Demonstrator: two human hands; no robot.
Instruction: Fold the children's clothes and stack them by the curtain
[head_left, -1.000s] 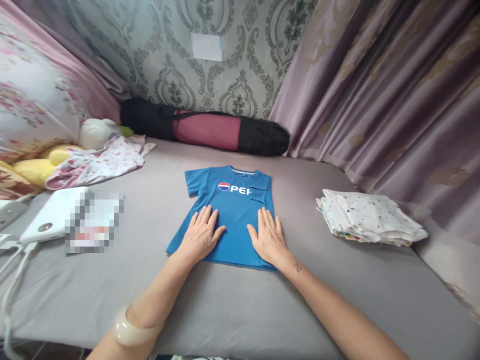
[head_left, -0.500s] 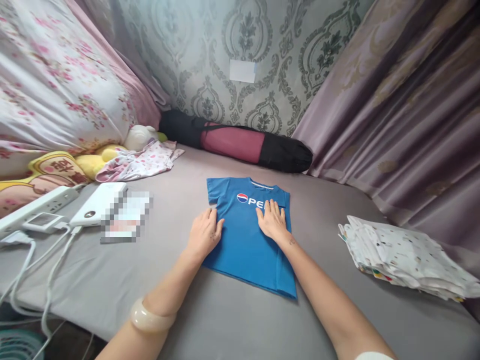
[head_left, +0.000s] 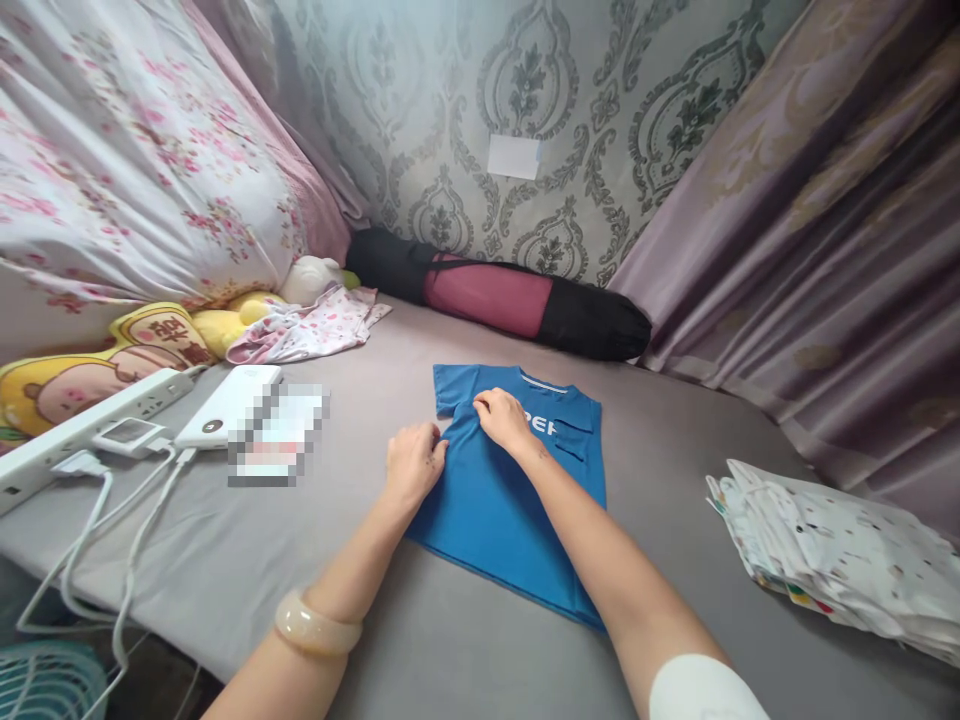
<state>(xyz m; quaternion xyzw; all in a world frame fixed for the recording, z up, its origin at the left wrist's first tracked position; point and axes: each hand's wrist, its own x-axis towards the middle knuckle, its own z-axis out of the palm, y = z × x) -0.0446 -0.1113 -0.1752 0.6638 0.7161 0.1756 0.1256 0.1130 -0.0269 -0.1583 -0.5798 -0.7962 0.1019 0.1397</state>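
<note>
A blue T-shirt (head_left: 502, 520) with white printed lettering lies on the grey sheet, neck away from me. Its right side is folded inward and its left sleeve sticks out. My left hand (head_left: 415, 463) is at the shirt's left edge below the sleeve, fingers curled down and closed on the cloth. Near the left shoulder, my right hand (head_left: 505, 416) pinches the fabric, covering the round logo and the first letter. Small creases show in the cloth by the right chest.
A black and pink long bag (head_left: 487, 295) lies along the wall. On the left are a power strip (head_left: 97, 425), a white power bank (head_left: 232, 400), cables and a blurred flat device (head_left: 281, 435). Folded white patterned cloth (head_left: 847, 550) sits at right; plush toys (head_left: 221, 330) are far left.
My right hand has moved left from the lettering to the left shoulder, going from flat to pinching. My left hand stays at the left edge. The view has shifted slightly.
</note>
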